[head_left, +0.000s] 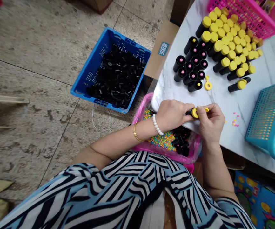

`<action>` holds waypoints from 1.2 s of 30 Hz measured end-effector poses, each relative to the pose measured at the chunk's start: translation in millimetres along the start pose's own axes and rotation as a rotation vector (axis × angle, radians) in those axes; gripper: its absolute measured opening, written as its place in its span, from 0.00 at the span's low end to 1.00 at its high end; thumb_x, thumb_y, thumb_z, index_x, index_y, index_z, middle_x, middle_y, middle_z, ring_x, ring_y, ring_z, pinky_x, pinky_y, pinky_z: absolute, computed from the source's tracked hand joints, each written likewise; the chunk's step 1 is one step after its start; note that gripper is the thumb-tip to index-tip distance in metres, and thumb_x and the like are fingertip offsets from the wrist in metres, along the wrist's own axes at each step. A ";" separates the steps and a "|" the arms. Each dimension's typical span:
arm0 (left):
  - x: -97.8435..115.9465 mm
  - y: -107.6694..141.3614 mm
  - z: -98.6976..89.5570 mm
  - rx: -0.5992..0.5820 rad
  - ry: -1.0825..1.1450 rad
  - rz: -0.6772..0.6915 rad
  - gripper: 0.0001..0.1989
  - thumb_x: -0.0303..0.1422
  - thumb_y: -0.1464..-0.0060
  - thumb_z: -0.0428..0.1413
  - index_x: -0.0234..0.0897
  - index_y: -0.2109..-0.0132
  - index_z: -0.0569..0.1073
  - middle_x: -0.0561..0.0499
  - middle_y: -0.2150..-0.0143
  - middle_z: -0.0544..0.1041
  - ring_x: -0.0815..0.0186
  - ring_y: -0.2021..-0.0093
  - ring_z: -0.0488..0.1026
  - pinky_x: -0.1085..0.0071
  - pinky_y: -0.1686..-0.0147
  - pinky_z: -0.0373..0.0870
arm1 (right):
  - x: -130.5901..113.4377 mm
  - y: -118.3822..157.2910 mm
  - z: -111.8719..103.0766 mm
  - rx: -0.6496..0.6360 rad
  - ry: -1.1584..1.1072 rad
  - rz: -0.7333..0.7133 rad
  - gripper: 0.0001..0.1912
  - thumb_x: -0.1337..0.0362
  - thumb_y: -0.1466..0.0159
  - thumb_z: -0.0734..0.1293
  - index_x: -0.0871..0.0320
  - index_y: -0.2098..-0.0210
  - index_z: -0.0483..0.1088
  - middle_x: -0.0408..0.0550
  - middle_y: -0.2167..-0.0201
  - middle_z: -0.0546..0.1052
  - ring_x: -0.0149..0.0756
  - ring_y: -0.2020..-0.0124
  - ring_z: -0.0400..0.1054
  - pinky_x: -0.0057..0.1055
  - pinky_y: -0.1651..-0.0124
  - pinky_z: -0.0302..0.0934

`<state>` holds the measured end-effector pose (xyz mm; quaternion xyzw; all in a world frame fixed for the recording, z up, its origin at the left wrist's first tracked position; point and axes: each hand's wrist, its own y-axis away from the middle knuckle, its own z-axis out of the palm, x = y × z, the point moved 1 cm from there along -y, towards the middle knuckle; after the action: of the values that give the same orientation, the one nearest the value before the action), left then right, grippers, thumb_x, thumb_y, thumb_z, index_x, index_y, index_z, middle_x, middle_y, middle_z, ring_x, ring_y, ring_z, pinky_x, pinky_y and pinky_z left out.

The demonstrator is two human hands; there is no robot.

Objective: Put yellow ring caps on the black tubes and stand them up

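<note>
My left hand (172, 114), with a pearl bracelet at its wrist, is closed around a small black tube (189, 112) at the table's near edge. Against the tube's end, my right hand (211, 121) pinches a yellow ring-shaped cap (194, 113); my fingers partly cover it. I cannot tell whether the cap is fully seated. Just beyond my hands stand several black tubes (191, 78) with pink or yellow tips in their tops. A loose yellow ring piece (208, 85) lies beside them. Farther back is a dense group of yellow-capped black tubes (225, 41).
Below my forearms, a pink tub (142, 105) holds colourful beads (163, 141) and black tubes (181, 142). A blue crate (87, 81) of black parts stands on the floor. Teal (262, 111) and pink (266, 20) baskets flank the marbled tabletop (167, 90). Small beads (234, 121) lie scattered right.
</note>
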<state>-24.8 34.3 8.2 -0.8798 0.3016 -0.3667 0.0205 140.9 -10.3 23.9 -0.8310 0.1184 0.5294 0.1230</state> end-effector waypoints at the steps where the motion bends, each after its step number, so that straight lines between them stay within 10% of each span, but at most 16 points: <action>1: 0.4 -0.1 0.2 -0.007 0.001 -0.005 0.15 0.48 0.37 0.61 0.45 0.52 0.82 0.51 0.69 0.82 0.64 0.70 0.78 0.71 0.72 0.60 | -1.5 1.6 1.2 0.022 0.026 -0.026 0.15 0.53 0.36 0.75 0.55 0.67 0.70 0.41 0.72 0.75 0.30 0.71 0.70 0.29 0.67 0.65; 7: 2.5 -6.6 -7.6 -0.041 0.035 -0.060 0.12 0.43 0.42 0.63 0.42 0.55 0.84 0.50 0.72 0.81 0.63 0.71 0.77 0.70 0.71 0.63 | 0.2 6.3 7.4 0.078 0.105 -0.116 0.15 0.53 0.33 0.72 0.54 0.67 0.68 0.40 0.72 0.72 0.30 0.71 0.67 0.29 0.67 0.63; 12: 3.7 -13.8 -20.1 -0.289 0.443 -0.069 0.14 0.40 0.36 0.58 0.35 0.62 0.83 0.52 0.76 0.78 0.70 0.78 0.73 0.73 0.74 0.63 | 3.7 6.0 7.6 0.077 0.079 -0.111 0.15 0.52 0.32 0.71 0.54 0.66 0.67 0.40 0.72 0.72 0.31 0.72 0.68 0.30 0.68 0.62; 21: 0.0 -11.1 -13.0 -0.406 0.807 -0.215 0.16 0.38 0.30 0.51 0.36 0.51 0.82 0.49 0.72 0.80 0.74 0.81 0.70 0.74 0.78 0.66 | -3.1 9.0 14.1 0.132 0.109 -0.173 0.14 0.54 0.30 0.69 0.53 0.66 0.65 0.40 0.72 0.70 0.31 0.72 0.66 0.30 0.67 0.61; 30: 0.4 5.4 13.0 0.163 0.306 0.115 0.20 0.37 0.39 0.65 0.35 0.43 0.75 0.46 0.56 0.76 0.64 0.57 0.74 0.65 0.53 0.75 | 13.3 2.7 -5.1 -0.043 -0.162 0.009 0.22 0.43 0.31 0.67 0.56 0.65 0.75 0.44 0.70 0.77 0.32 0.69 0.72 0.30 0.64 0.69; 36: -0.1 3.4 19.4 0.175 0.251 0.170 0.14 0.38 0.37 0.63 0.37 0.47 0.77 0.48 0.56 0.73 0.66 0.59 0.73 0.68 0.57 0.74 | 11.1 -35.4 -29.2 -0.506 -0.446 0.382 0.23 0.44 0.44 0.79 0.59 0.68 0.76 0.45 0.77 0.77 0.31 0.76 0.73 0.30 0.68 0.73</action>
<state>-13.8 27.9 -6.9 -0.7932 0.3422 -0.4956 0.0900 181.9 12.6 28.6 -0.6625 0.1069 0.7231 -0.1637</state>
